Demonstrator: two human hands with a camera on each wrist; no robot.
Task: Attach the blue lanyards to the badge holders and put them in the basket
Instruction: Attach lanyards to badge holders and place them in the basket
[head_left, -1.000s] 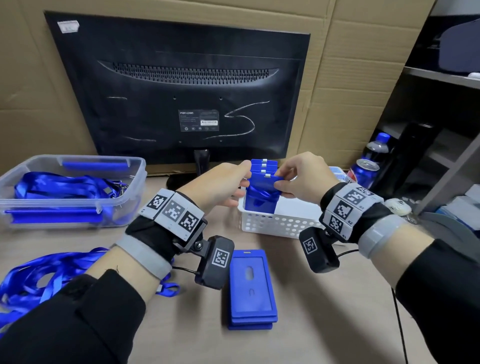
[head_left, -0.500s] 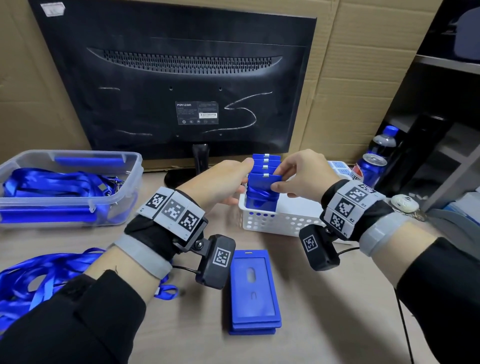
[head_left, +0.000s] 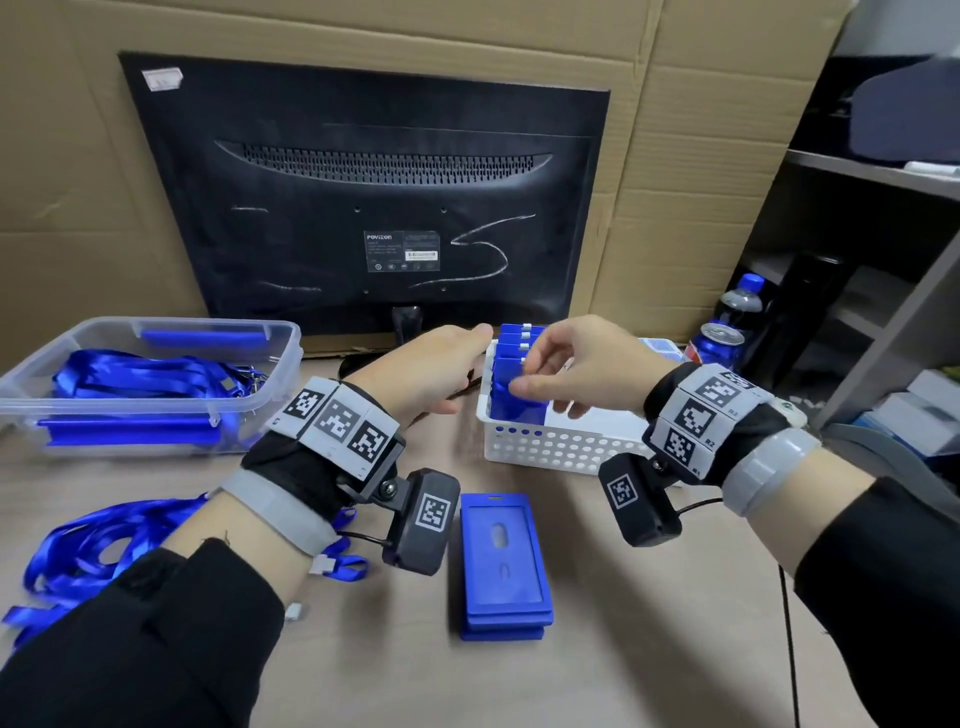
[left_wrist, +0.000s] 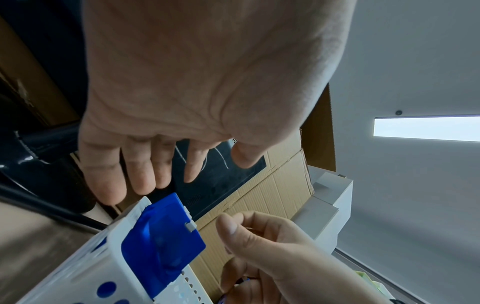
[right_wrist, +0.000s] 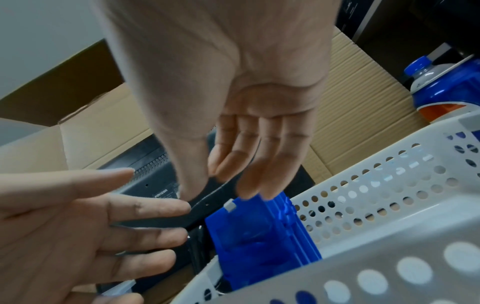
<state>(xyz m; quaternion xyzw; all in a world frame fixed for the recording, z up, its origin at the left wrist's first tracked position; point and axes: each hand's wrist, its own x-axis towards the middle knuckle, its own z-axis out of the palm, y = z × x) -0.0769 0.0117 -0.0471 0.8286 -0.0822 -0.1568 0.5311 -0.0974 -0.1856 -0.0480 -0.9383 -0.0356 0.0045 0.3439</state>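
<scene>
A white perforated basket (head_left: 550, 449) stands mid-table behind my hands. Several blue badge holders (head_left: 511, 387) with lanyards wrapped round them stand upright in its left end. My left hand (head_left: 447, 364) hovers just left of the basket, fingers straight, holding nothing. My right hand (head_left: 550, 376) hangs over the holders with relaxed fingers, its fingertips (right_wrist: 249, 189) just above the nearest holder (right_wrist: 257, 232) and empty. In the left wrist view the nearest holder (left_wrist: 163, 242) leans inside the basket wall (left_wrist: 85, 265). A stack of bare blue holders (head_left: 504, 566) lies flat in front. Loose blue lanyards (head_left: 88, 545) lie at the left.
A clear plastic bin (head_left: 150, 389) with more lanyards sits at the back left. A black monitor (head_left: 374, 208) on its stand rises behind the basket, against cardboard. A can (head_left: 719, 343) and a bottle (head_left: 743, 301) stand at the right by a shelf unit.
My right hand has let go of the wrapped badge holder, which now stands in the basket. Both hands have opened and drawn slightly away from it.
</scene>
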